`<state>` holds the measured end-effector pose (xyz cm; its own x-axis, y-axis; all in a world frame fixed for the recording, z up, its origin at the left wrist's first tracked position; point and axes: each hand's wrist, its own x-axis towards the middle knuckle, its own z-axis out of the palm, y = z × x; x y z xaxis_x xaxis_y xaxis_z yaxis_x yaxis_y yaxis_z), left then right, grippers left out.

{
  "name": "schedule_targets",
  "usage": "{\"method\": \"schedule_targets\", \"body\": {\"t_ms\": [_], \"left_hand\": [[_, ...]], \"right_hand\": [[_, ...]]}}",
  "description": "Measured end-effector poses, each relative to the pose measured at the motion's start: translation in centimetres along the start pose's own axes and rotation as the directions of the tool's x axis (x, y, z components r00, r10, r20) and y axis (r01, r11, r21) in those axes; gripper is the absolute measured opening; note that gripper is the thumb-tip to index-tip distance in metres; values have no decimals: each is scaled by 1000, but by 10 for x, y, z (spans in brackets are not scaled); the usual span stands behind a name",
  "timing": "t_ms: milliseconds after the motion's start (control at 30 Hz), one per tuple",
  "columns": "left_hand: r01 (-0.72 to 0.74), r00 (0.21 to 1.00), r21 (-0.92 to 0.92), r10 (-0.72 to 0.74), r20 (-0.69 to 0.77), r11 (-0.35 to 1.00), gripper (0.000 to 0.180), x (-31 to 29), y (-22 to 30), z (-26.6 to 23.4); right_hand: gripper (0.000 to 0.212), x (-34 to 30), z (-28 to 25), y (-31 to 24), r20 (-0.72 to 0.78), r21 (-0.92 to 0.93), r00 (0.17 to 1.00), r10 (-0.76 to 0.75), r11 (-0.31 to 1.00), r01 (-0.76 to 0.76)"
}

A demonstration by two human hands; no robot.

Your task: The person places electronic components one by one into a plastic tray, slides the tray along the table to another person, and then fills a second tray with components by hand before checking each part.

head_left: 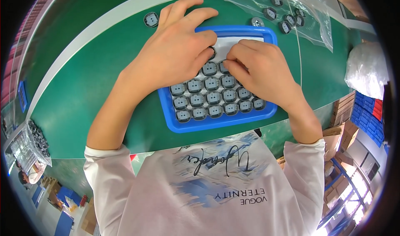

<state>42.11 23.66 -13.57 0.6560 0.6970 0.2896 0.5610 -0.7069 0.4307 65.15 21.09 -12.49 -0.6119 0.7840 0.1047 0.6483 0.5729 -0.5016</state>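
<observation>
A blue tray (177, 125) with a white lining lies in front of me, with several rows of small rounded parts (213, 97), each with a black rim and a grey face. My left hand (177, 42) reaches over the tray's far left corner. Its thumb and index finger close on one rounded part (212, 53) above the rows, while the other fingers stretch past the rim. Over the tray's right side, my right hand (260, 67) is curled with thumb and fingertips together beside another rounded part (224, 67). Whatever those fingertips hold is hidden.
On the green table (83, 82), one loose rounded part (151, 19) lies beyond my left hand. A silver round piece (257, 22) sits behind the tray. Several more parts lie by a clear plastic bag (316, 27) at the far right. A filled bag (35, 140) stands at the left edge.
</observation>
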Motion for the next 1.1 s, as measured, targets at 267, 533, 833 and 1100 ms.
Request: {"method": "schedule_targets", "body": {"t_ms": [267,533,833,1100], "left_hand": [[-15,999,10,15,34,1000,10,-3,2,-4],[136,991,14,-136,1,991,23,-2,-12,-43],[412,908,-67,-416,-58,909,27,-52,-46,-59],[471,878,12,-468,-96,882,29,-74,-45,-58]], "right_hand": [[20,7,-41,33,-209,145,939,272,959,-245],[34,44,-45,55,133,-191,857,498,861,-471],[22,-7,-71,41,-135,389,924,357,877,-282],[23,-108,-34,47,-272,93,899,344,939,-331]]}}
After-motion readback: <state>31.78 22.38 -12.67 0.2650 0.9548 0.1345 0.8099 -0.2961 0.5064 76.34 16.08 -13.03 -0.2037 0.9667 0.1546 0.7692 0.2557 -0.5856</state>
